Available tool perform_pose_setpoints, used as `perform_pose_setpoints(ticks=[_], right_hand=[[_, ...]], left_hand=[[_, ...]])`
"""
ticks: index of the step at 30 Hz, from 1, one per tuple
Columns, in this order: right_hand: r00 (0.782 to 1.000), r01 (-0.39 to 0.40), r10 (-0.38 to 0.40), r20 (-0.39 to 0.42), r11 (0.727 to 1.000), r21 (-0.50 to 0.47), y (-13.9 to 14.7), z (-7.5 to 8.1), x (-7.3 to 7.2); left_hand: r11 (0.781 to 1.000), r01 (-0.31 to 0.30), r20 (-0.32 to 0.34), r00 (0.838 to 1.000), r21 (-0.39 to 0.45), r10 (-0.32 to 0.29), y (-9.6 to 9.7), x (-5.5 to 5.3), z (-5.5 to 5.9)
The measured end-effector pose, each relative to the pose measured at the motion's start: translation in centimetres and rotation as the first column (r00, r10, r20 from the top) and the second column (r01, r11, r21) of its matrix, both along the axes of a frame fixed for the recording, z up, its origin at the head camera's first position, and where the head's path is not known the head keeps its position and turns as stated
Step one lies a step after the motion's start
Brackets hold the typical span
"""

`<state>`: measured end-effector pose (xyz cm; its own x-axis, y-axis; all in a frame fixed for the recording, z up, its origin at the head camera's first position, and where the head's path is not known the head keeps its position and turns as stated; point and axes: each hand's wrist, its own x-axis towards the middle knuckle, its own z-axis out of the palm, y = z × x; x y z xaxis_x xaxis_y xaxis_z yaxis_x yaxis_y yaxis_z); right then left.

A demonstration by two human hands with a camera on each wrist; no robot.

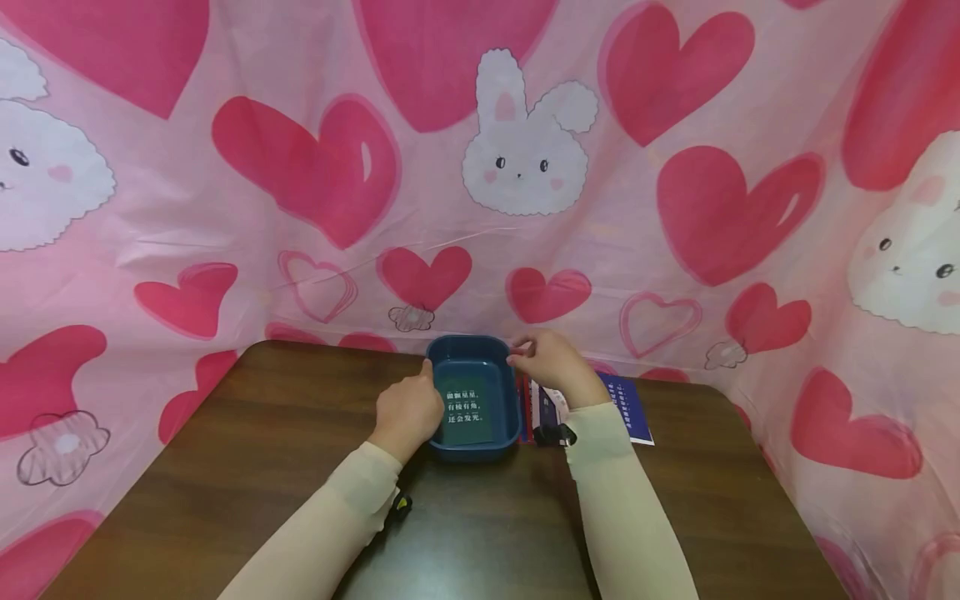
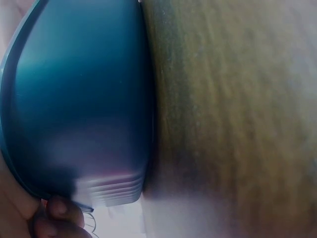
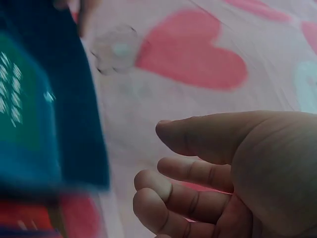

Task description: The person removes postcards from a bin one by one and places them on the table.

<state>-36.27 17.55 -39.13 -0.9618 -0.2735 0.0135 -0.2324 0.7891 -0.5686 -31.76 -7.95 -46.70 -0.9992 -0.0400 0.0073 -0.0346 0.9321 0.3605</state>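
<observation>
A blue plastic bin stands near the far edge of the table, a green card with white writing lying inside it. My left hand grips the bin's left rim; the left wrist view shows curled fingertips at the rim beside the bin's smooth wall. By the bin's right rim is my right hand. In the right wrist view this hand has its fingers loosely bent and holds nothing, with a gap between it and the bin wall.
To the bin's right lie a dark blue booklet with white writing and several overlapping cards or booklets, partly hidden by the right hand and wrist. A pink curtain with hearts and rabbits hangs behind the brown wooden table.
</observation>
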Motion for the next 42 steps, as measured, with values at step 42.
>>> perform_pose_setpoints(ticks=[42], right_hand=[[0.968,-0.08,-0.033,0.248,0.898,0.433,-10.5,-7.5,-7.2]], left_hand=[[0.999,0.031,-0.006,0.999,0.038,-0.031,-0.3,0.2,0.0]])
